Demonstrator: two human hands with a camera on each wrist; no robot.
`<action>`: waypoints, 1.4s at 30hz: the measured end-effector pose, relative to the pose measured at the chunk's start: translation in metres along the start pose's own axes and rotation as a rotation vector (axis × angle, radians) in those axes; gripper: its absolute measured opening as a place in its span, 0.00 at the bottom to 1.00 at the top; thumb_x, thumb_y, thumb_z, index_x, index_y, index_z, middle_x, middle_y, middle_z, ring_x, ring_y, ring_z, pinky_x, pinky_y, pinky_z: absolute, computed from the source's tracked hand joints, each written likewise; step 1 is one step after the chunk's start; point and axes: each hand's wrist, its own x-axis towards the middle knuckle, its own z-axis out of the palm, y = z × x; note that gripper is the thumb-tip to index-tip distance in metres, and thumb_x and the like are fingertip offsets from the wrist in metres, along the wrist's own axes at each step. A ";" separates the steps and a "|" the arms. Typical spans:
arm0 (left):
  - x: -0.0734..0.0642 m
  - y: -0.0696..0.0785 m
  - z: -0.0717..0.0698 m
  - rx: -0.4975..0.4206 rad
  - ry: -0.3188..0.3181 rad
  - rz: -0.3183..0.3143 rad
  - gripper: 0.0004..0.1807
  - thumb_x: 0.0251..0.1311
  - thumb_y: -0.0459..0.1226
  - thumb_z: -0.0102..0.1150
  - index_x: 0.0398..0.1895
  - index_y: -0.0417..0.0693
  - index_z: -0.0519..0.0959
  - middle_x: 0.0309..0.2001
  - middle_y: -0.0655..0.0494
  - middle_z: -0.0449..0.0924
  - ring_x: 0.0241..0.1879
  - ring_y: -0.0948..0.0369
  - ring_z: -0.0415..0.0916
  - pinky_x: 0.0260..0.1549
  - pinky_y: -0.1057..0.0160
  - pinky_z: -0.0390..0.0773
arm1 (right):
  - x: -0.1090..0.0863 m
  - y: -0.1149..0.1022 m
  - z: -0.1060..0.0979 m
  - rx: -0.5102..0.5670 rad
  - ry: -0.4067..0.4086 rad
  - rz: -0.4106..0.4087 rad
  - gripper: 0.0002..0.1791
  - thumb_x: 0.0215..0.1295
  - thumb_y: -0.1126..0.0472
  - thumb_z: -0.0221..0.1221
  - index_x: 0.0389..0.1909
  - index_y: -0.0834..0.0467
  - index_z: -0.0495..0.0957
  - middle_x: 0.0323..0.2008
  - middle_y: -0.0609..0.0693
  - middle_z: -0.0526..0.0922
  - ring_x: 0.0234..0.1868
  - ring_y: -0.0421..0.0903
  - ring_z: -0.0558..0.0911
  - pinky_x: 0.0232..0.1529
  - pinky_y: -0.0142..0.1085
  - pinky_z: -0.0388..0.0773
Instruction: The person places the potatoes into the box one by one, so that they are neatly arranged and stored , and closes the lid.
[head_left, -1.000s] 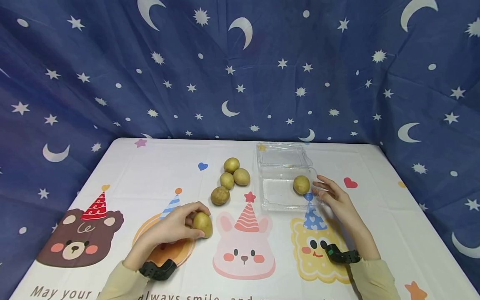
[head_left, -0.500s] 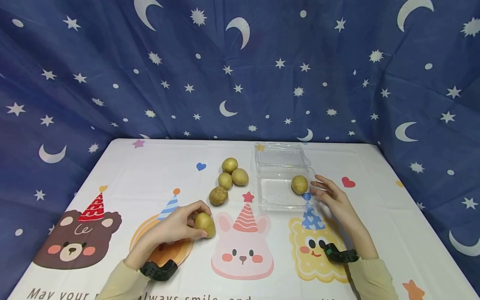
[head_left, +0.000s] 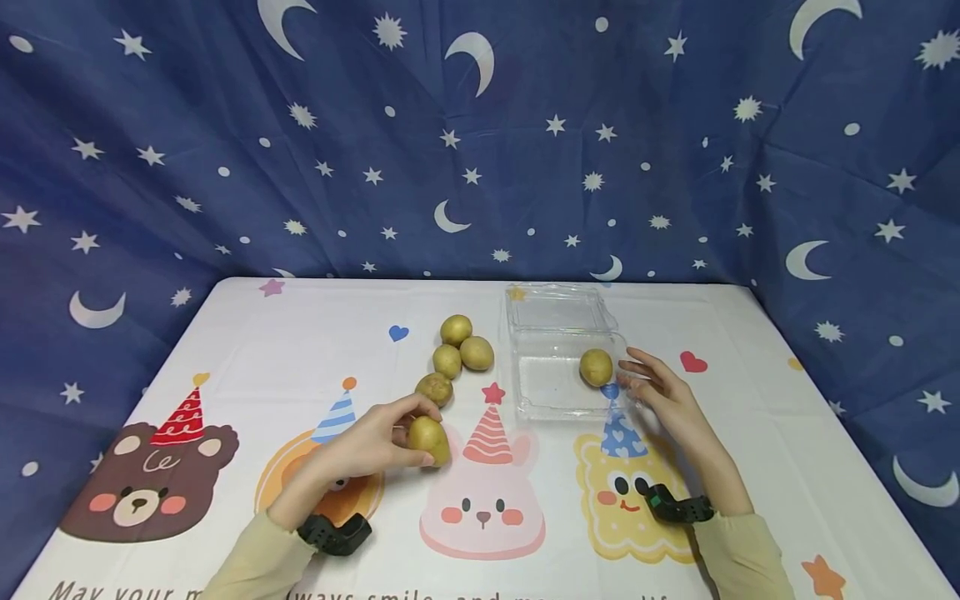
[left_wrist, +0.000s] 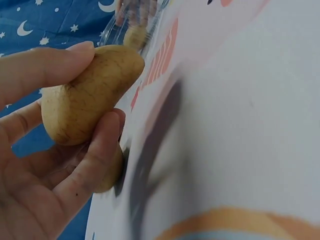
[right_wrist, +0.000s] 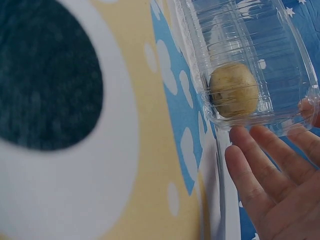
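My left hand (head_left: 375, 440) pinches a yellow-brown potato (head_left: 428, 440) between thumb and fingers, over the printed cloth near the pink rabbit. In the left wrist view this potato (left_wrist: 95, 95) shows its long, uneven shape held clear of the cloth. A clear plastic clamshell box (head_left: 534, 408) lies with its lid folded back, and one potato (head_left: 596, 367) sits inside at its right end. My right hand (head_left: 663, 393) is at the box's right wall. In the right wrist view its fingers (right_wrist: 267, 182) are fairly straight, with fingertips against the plastic.
Several loose potatoes (head_left: 456, 331) lie in a cluster left of the box, the nearest potato (head_left: 434, 389) just beyond my left hand. A white cloth with cartoon prints covers the table (head_left: 337, 325). A blue star-patterned curtain (head_left: 337, 200) hangs behind the far edge.
My left hand has carried its potato a little to the right, towards the rabbit print. My right hand stays at the box, and the view has shifted slightly.
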 end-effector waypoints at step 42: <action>0.055 0.051 0.026 0.096 0.032 0.213 0.25 0.47 0.35 0.72 0.50 0.51 0.74 0.48 0.55 0.79 0.45 0.61 0.79 0.45 0.68 0.80 | 0.001 0.000 0.000 0.023 -0.001 0.012 0.30 0.73 0.59 0.50 0.73 0.57 0.55 0.65 0.65 0.69 0.51 0.23 0.76 0.49 0.16 0.71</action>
